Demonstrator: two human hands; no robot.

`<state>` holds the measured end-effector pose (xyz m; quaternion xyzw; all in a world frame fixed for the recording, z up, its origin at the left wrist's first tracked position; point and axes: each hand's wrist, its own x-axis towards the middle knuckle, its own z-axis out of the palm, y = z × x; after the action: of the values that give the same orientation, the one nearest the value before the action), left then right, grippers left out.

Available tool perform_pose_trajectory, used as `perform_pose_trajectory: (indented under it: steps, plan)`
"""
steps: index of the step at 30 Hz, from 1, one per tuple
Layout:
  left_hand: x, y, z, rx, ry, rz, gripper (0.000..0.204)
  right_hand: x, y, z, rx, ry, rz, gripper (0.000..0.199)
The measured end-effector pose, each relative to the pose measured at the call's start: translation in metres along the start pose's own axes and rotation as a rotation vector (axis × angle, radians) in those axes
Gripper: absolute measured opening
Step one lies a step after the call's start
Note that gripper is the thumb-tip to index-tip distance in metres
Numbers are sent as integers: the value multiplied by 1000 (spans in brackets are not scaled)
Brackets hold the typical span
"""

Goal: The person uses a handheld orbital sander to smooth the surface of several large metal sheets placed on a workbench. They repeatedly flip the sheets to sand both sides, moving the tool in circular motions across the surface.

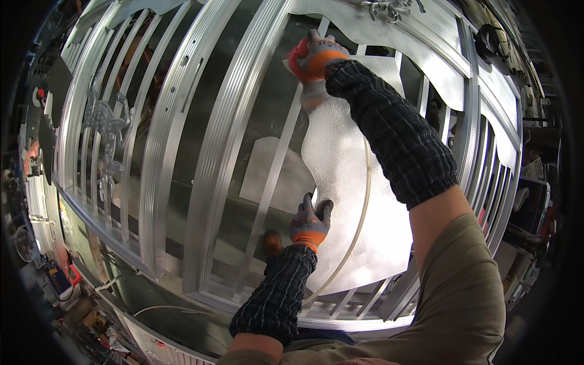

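Note:
A bright silver metal sheet [350, 176] with a wavy left edge lies across the bars of an aluminium frame. My right hand [325, 53], in a grey and orange glove, is closed round a red hand tool [296, 59] at the sheet's far left corner. The tool is blurred, and its exact kind cannot be made out. Lower down, my left hand [309, 226], gloved alike, rests against the sheet's wavy edge, thumb and fingers apart. A pale hose [366, 188] runs over the sheet and passes under my right arm.
Grooved aluminium rails [240, 79] and narrow bars extend left of the sheet. A cast metal ornament [109, 121] sits on the left bars. A grey sheet piece [277, 173] lies beneath the bars. Wavy-edged panels [435, 61] stand at the far right, and tools clutter the lower left.

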<state>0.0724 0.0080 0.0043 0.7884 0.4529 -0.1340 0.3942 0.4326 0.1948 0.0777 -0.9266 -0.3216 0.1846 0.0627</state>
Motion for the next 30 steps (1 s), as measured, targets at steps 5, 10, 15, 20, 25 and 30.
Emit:
perform_pose_trajectory:
  steps: [5, 10, 15, 20, 25, 30]
  plan:
    - [1, -4, 6, -23, 57, 1, 75, -32, 20, 1, 11, -31, 72, 80]
    - [-1, -1, 7, -15, 111, 24, 72, -73, 40, 11, 15, -109, -46, 85]
    - [-1, -1, 9, -34, 92, 26, 75, -17, 65, 9, 85, 42, 46, 86]
    - [-2, 5, -5, 49, -23, -31, 73, -86, 45, 24, 69, -101, -110, 79]
    - [0, 3, -9, -21, -63, -62, 74, -23, 67, 34, 139, 28, -80, 75]
    - [-1, 2, -6, -39, -62, -45, 71, -36, 33, 31, 106, -15, -60, 77]
